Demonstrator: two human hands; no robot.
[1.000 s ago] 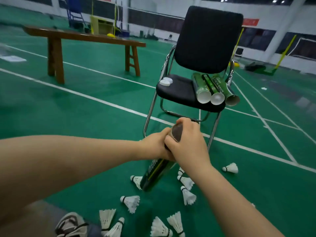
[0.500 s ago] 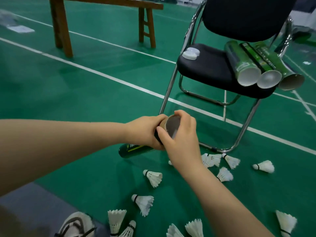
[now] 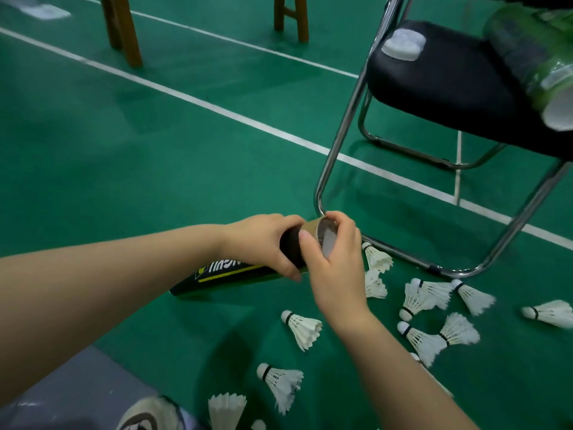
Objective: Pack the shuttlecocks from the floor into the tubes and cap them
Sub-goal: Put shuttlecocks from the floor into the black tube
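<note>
Left hand (image 3: 263, 243) grips a tube (image 3: 229, 273) while right hand (image 3: 333, 265) fingers its open mouth; loading the floor's shuttlecocks (image 3: 302, 328) likely comes next.

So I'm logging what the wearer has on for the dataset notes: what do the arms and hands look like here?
Both forearms are bare, with no sleeves in view. The left hand and right hand wear no gloves, and no watch, ring or wristband shows. Fingernails look short and unpainted.
</note>
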